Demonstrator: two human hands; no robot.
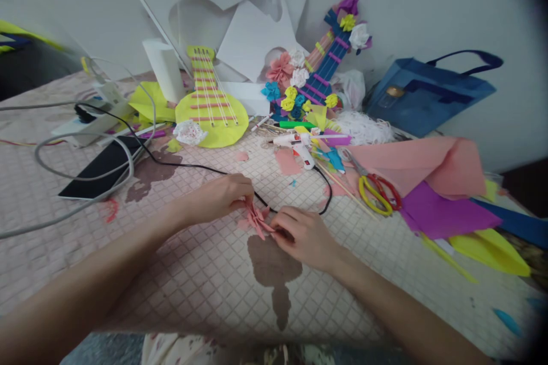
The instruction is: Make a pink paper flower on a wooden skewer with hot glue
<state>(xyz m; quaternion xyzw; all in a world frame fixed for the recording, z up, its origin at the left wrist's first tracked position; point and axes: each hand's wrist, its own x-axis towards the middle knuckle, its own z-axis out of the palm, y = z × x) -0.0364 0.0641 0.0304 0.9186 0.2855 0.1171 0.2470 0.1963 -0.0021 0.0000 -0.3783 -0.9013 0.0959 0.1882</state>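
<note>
1. Reaching in from the lower left, the left hand lay knuckles up, its fingertips pressed together on the near-left edge of a small pink paper flower.
2. The right hand came in from the lower right, fingers curled and pinching the flower's right side, wrist low over the bench.
3. The flower sat between both hands, just above a brown worn patch in the checked cover, near the bench's middle.
4. A black cable ran right behind the hands, looping round past the right one.
5. Farther back lay a white glue gun, yellow and red scissors, and loose pink and purple paper sheets to the right.
6. A yellow paper guitar and a blue one dressed with flowers leaned by the wall.
</note>
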